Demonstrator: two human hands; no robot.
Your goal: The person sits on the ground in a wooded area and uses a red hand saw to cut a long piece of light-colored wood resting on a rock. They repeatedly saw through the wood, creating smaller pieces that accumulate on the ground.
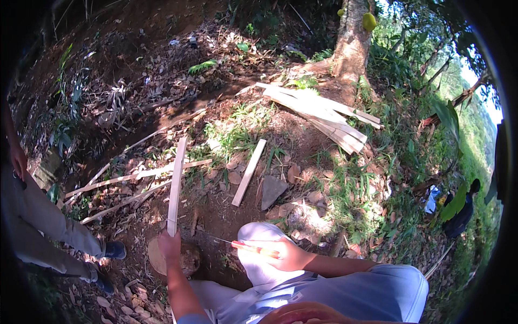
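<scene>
My left hand (170, 245) is closed around the lower end of a pale wooden strip (177, 186), which stands up and leans slightly right. Beneath that hand is a round cut log (190, 259). My right hand (290, 255), beside my bent knee, grips a red-handled tool (249, 247). Its thin metal blade or shaft points left toward the strip's lower end; its exact kind is too thin to make out. Whether its tip touches the strip, I cannot tell.
A short wooden strip (249, 173) lies ahead beside a grey stone (274, 191). Several planks (324, 116) are stacked near a tree trunk (352, 48). Long split sticks (137, 175) lie left. Another person (48, 227) stands at the left. A dark bag-like thing (461, 216) is right.
</scene>
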